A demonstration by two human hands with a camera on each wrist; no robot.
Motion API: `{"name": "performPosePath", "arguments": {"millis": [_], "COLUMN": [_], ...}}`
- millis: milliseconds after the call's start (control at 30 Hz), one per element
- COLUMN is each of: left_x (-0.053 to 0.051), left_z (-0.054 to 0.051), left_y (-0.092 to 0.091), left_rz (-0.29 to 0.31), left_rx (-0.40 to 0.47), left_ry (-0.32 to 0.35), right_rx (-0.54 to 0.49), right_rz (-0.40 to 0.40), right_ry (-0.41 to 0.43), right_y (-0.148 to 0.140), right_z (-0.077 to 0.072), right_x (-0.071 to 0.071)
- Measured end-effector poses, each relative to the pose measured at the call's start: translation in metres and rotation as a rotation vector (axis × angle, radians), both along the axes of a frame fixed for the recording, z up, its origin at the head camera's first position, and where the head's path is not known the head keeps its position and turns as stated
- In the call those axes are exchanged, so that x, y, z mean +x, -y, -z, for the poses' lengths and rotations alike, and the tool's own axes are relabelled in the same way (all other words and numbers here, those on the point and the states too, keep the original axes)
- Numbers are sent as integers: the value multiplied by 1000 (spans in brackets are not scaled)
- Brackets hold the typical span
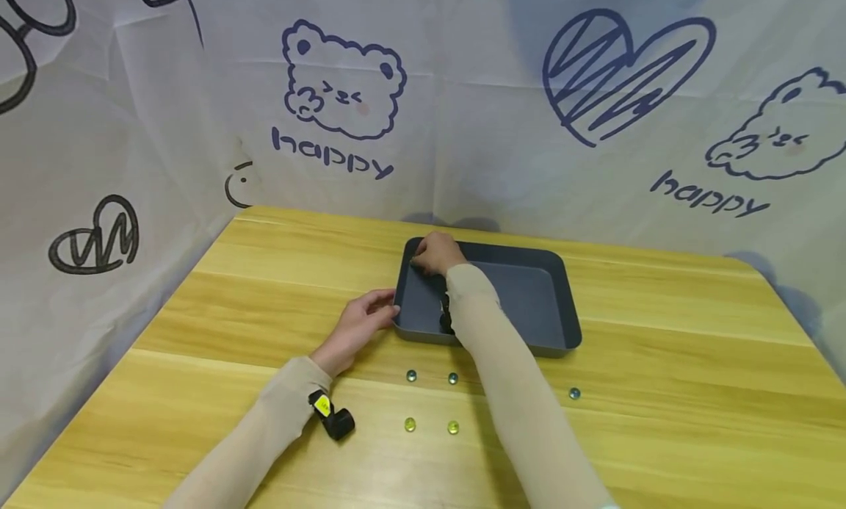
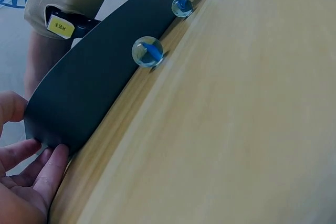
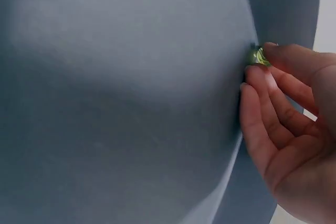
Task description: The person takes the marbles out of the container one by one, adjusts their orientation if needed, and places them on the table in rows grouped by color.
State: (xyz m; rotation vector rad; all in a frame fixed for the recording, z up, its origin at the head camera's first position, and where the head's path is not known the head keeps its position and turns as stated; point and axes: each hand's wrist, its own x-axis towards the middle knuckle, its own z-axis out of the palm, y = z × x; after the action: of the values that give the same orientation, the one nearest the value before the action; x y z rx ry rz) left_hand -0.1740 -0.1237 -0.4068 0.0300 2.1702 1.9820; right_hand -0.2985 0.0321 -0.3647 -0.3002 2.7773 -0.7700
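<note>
A dark grey rectangular tray [image 1: 529,289] lies on the wooden table. Inside its far left corner, my right hand [image 1: 439,253] pinches a clear marble with a yellow-green swirl [image 3: 259,56] between thumb and fingertips, close to the tray's side wall. My left hand [image 1: 360,322] is at the near left corner, its fingertips [image 2: 56,156] touching the outside of the tray. In front of the tray lie two blue-swirled marbles [image 1: 412,375], with two yellow marbles [image 1: 410,424] nearer to me. Another blue marble [image 1: 574,394] lies off to the right.
A white cloth [image 1: 463,149] with drawn bears, hearts and lettering hangs behind the wooden table [image 1: 661,421] and along its left side. The right forearm [image 1: 515,377] passes over the tray's front wall. A black camera [image 1: 335,421] is strapped to the left wrist.
</note>
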Motion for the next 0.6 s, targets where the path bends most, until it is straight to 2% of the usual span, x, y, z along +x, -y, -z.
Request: {"name": "performPosePath", "arguments": {"millis": [200, 433, 600], "left_x": [1, 0, 1], "left_z": [2, 1, 1], "left_y": [-1, -1, -1], "left_rz": [8, -1, -1], "left_rx": [0, -12, -13], "left_ry": [2, -7, 0], "right_rx": [-72, -171, -260], "right_rz": [-63, -206, -263], "right_ry": [50, 97, 122], "right_y": [-11, -39, -60], "right_z": [-8, -39, -55], "right_x": [-5, -2, 6]}}
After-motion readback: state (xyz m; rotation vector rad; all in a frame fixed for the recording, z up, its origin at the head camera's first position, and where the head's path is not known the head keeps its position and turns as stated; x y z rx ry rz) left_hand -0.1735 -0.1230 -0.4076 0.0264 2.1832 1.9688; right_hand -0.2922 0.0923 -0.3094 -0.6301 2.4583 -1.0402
